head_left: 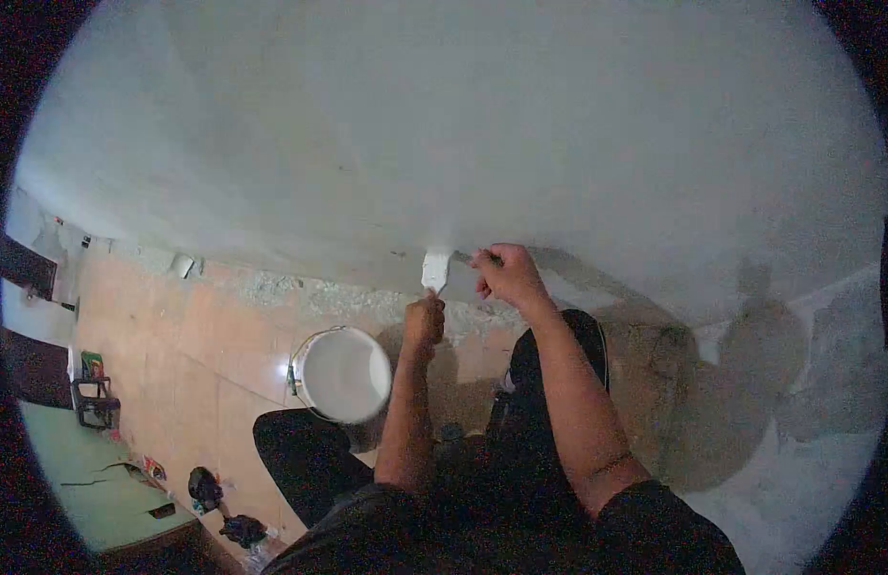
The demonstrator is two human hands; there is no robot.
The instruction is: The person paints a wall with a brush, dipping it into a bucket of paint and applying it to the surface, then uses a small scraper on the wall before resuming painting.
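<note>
My left hand (425, 319) is closed around the handle of a white-coated scraper (435, 271), whose blade end meets the lower part of the grey wall (444, 144). To its right, my right hand (506, 274) is raised close to the wall with its fingers curled; whatever it pinches, if anything, is too small to make out. A white bucket (346, 375) with a wire handle stands on the floor, left of my left forearm.
The tiled floor (204, 335) has crumbs of plaster (271, 287) along the wall's foot. My bent knees flank my forearms. A small dark chair (96, 402), a green surface (70, 470) and dark bags (205, 487) are at the left. Another wall (837, 374) rises at the right.
</note>
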